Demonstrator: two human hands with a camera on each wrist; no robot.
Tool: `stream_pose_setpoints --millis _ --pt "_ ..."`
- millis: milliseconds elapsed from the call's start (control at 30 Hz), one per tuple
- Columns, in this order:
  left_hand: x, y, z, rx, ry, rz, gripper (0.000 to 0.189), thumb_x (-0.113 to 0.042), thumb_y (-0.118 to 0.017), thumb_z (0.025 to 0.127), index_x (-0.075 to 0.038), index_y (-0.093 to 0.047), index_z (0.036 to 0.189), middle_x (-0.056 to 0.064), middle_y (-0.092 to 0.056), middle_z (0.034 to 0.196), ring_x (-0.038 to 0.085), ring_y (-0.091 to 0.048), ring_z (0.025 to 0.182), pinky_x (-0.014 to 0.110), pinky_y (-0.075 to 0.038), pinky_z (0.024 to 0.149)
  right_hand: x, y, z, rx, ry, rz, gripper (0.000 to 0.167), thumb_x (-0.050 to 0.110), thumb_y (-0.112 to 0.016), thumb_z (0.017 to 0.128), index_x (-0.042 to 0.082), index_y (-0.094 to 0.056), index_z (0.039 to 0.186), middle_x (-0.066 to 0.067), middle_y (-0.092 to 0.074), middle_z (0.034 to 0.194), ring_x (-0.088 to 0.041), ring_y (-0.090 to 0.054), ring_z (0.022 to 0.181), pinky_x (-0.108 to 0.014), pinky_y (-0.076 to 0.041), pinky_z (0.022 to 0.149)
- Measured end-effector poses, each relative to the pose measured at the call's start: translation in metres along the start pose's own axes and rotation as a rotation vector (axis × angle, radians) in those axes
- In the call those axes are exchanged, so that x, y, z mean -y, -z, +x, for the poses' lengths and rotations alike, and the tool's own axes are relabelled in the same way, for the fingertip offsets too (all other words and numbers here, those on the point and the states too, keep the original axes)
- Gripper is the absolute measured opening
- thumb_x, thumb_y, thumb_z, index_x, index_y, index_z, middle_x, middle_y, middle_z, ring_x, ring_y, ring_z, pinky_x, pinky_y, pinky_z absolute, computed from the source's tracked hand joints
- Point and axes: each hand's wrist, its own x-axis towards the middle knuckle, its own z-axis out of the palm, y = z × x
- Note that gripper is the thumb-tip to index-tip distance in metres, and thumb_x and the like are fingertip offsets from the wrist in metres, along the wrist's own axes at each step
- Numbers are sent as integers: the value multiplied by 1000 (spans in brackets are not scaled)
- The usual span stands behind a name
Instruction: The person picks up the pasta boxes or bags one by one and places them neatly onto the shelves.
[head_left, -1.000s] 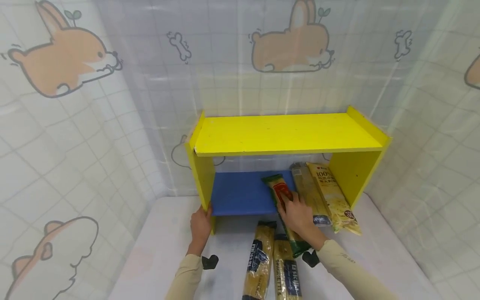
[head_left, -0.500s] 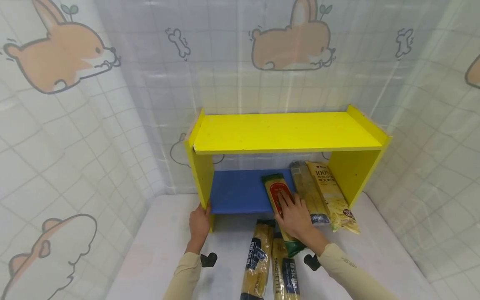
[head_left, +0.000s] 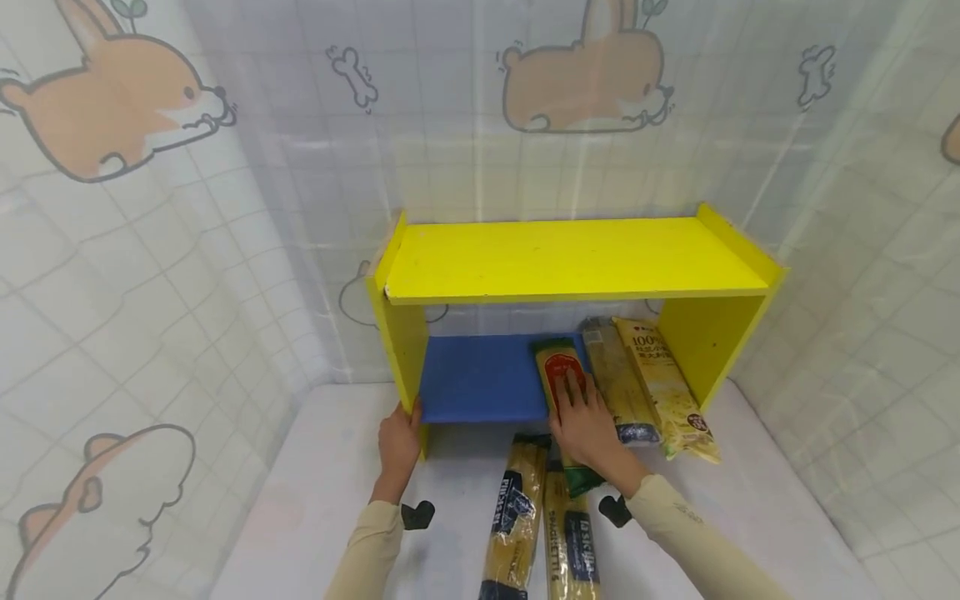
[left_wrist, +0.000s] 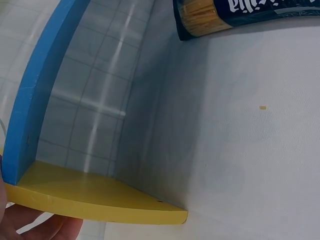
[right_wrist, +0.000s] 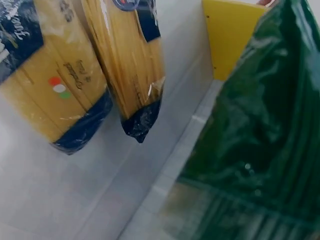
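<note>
My left hand (head_left: 399, 442) grips the lower front edge of the yellow side panel (head_left: 403, 346) at the left of a small shelf unit. In the left wrist view, fingers (left_wrist: 45, 227) show behind that panel, below the blue board (left_wrist: 30, 95). My right hand (head_left: 592, 429) lies with straight fingers on a spaghetti pack (head_left: 557, 358) with green ends and a red label. This pack rests on the blue shelf board (head_left: 476, 379), its near end jutting past the front edge. Its green end (right_wrist: 260, 115) fills the right side of the right wrist view.
A clear-and-blue pasta pack (head_left: 618, 379) and a yellow pasta pack (head_left: 667, 387) lie at the shelf's right. Two spaghetti packs, one left (head_left: 516, 517) and one right (head_left: 572, 533), lie on the white table (head_left: 315, 500). The yellow top board (head_left: 577, 260) spans above.
The green-ended spaghetti pack has slid deeper onto the blue board and turned straighter, nearer the clear-and-blue pack. My right hand has moved with it; my left hand keeps its grip.
</note>
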Motion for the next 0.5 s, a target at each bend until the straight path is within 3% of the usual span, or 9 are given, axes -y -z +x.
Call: stream_pose_setpoints --millis 300,500 --pt "-3 -2 7 -3 -9 19 35 -27 -53 107 -3 -56 83 9 -47 58 19 -43 49 28 -31 48 -2 3 14 80 -89 -20 52 21 -52 106 -8 -45 148 -33 -43 155 -58 -39 143 -67 -39 113" --pt "1 -1 4 17 -7 19 35 -27 -53 107 -2 -56 83 7 -46 58 18 -42 49 27 -31 48 7 -2 2 109 -115 60 62 28 -57 105 -8 -38 152 -30 -35 162 -51 -30 151 -72 -26 117"
